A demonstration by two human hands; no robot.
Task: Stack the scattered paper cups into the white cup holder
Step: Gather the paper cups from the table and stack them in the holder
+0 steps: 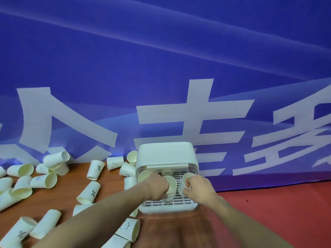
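At frame centre the left hand (158,187) grips a nested stack of cups (170,189), mouth up, over the white cup holder (166,154). Just right, the right hand (195,187) pinches a single cup (186,179), mouth up-left toward that stack. Scattered cups (89,192) cover the bench (172,230) at lower left.

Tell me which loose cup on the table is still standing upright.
The cup printed with a percent sign, left of the white cup holder near the blue backdrop. It stands rim-down on the table; most of the others lie on their sides.
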